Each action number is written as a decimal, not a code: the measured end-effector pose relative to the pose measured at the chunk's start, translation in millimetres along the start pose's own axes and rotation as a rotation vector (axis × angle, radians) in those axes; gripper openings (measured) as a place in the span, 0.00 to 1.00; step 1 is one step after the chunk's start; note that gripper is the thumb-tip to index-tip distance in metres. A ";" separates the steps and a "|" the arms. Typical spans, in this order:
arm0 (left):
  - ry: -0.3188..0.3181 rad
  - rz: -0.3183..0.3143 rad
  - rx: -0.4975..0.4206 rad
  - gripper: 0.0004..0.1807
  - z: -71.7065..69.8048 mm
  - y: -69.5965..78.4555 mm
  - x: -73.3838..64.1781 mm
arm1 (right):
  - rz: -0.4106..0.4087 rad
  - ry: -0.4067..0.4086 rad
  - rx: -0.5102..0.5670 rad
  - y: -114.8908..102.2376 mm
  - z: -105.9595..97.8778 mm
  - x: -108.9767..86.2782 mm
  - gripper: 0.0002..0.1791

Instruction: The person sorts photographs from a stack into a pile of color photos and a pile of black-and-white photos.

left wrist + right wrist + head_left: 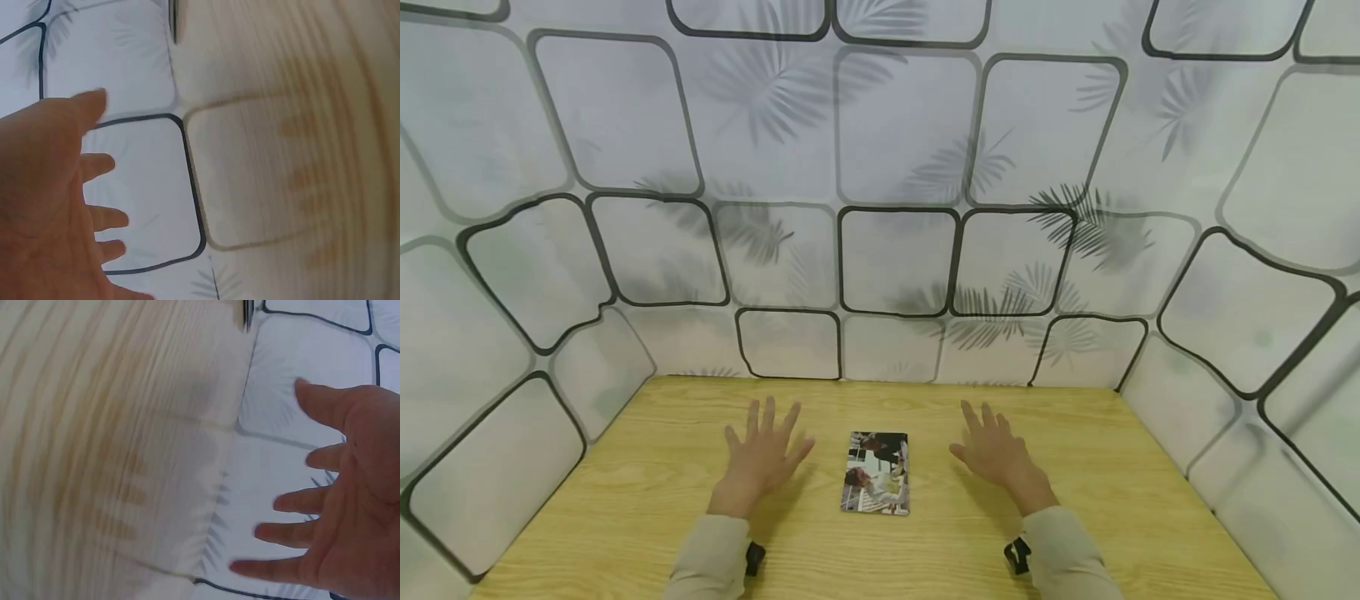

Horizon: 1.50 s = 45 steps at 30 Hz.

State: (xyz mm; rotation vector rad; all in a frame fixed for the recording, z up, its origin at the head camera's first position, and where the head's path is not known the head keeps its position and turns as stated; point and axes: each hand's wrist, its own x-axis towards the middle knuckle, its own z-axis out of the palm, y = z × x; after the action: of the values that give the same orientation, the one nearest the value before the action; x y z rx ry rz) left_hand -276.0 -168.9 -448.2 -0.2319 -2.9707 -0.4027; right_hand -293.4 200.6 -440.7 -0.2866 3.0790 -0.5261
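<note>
A small flat rectangular item with a photo of people on its face (876, 473), like a booklet or a stack of cards, lies on the wooden table between my hands. To its left, my left hand (760, 457) is held over the table with fingers spread and nothing in it. My right hand (996, 450) is held the same way on the other side, its fingers spread and its palm bare. In the left wrist view only a thin edge of the item (173, 22) shows at the top; the right wrist view also catches its edge (248, 314).
The light wooden table (647, 483) reaches back to a white patterned curtain (895, 258) with dark rounded squares and grey leaves. Similar curtain walls close in the left and right sides. Each sleeve has a small black device (1017, 556) at the wrist.
</note>
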 end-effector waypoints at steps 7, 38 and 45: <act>-0.020 0.017 -0.377 0.23 5.2 11.9 2.4 | -0.012 0.086 0.418 -18.2 17.5 5.0 0.25; -0.015 -0.101 -0.594 0.09 34.4 55.3 13.1 | 0.168 0.021 0.570 -71.7 47.1 5.8 0.17; -0.071 -0.129 -0.676 0.10 34.5 58.9 11.5 | 0.186 0.027 0.522 -76.1 49.5 4.0 0.16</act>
State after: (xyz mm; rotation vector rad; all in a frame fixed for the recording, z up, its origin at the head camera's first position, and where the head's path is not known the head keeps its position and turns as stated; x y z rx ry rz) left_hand -281.1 -101.8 -464.5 -0.1171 -2.8056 -1.4303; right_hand -282.0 113.0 -462.2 0.0159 2.8068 -1.2813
